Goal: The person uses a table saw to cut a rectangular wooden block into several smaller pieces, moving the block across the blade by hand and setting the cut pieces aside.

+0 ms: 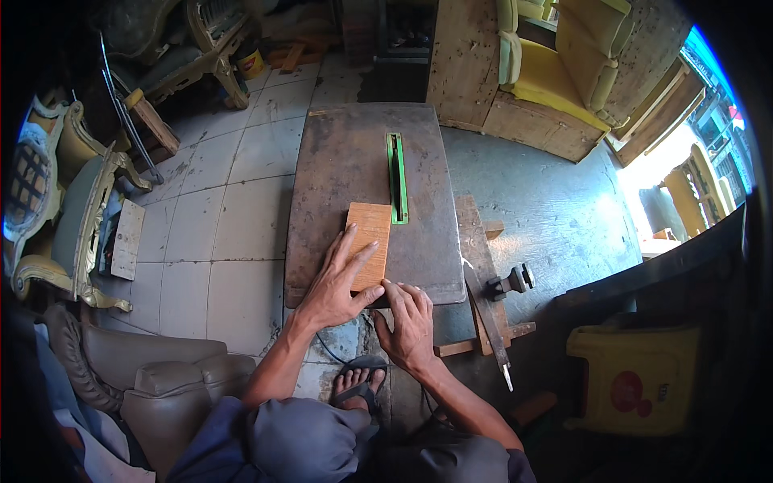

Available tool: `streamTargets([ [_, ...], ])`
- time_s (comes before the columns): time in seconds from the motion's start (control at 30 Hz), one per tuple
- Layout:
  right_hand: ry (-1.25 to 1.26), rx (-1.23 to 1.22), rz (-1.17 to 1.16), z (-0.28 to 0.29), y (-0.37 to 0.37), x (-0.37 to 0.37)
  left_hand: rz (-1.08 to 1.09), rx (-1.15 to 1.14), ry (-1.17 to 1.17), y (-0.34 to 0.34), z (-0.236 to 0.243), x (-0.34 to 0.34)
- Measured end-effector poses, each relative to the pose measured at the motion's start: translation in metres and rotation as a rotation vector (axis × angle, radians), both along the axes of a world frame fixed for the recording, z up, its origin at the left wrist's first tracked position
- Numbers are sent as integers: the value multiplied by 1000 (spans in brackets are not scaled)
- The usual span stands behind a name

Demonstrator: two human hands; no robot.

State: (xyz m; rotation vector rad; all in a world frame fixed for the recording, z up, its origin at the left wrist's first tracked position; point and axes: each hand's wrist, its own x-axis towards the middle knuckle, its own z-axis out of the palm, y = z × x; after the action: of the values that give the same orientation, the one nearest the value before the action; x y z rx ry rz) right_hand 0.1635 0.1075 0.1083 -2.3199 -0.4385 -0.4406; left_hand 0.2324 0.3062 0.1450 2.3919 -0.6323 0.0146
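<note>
A rectangular brown wooden board (370, 221) lies flat on the dark table top (338, 153), alongside the near end of a narrow green slotted insert (396, 177). My left hand (334, 278) rests on the board with its fingers stretched out and spread over the face and left side. Its thumb reaches the board's near end. My right hand (409, 326) is at the near right corner of the board. Its fingertips touch there, half bent, with the thumb held apart below the table's front edge. Whether a blade stands in the slot cannot be made out.
Right of the table, a wooden stand (475, 241) carries a metal clamp-like piece (511, 282) and a long thin bar (489, 322). A yellow plastic stool (636, 378) is at lower right. Carved chair frames (88, 209) stand left, and a brown padded seat (173, 402) is at lower left.
</note>
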Motion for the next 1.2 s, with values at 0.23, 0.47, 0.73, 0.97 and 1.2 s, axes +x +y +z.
streamTargets([
  [0.23, 9, 45, 31, 3, -3, 1, -74, 2, 53, 5, 7, -3],
  [0.47, -4, 64, 43, 1, -8, -1, -70, 35, 33, -1, 4, -7],
  [0.73, -11, 20, -6, 4, -15, -5, -65, 35, 10, -14, 1, -14],
  [0.97, -53, -45, -47, 2, -32, -2, 45, 0, -40, -39, -15, -24],
  [1.2, -60, -20, -42, 1, -42, 3, -68, 53, 52, -13, 15, -7],
])
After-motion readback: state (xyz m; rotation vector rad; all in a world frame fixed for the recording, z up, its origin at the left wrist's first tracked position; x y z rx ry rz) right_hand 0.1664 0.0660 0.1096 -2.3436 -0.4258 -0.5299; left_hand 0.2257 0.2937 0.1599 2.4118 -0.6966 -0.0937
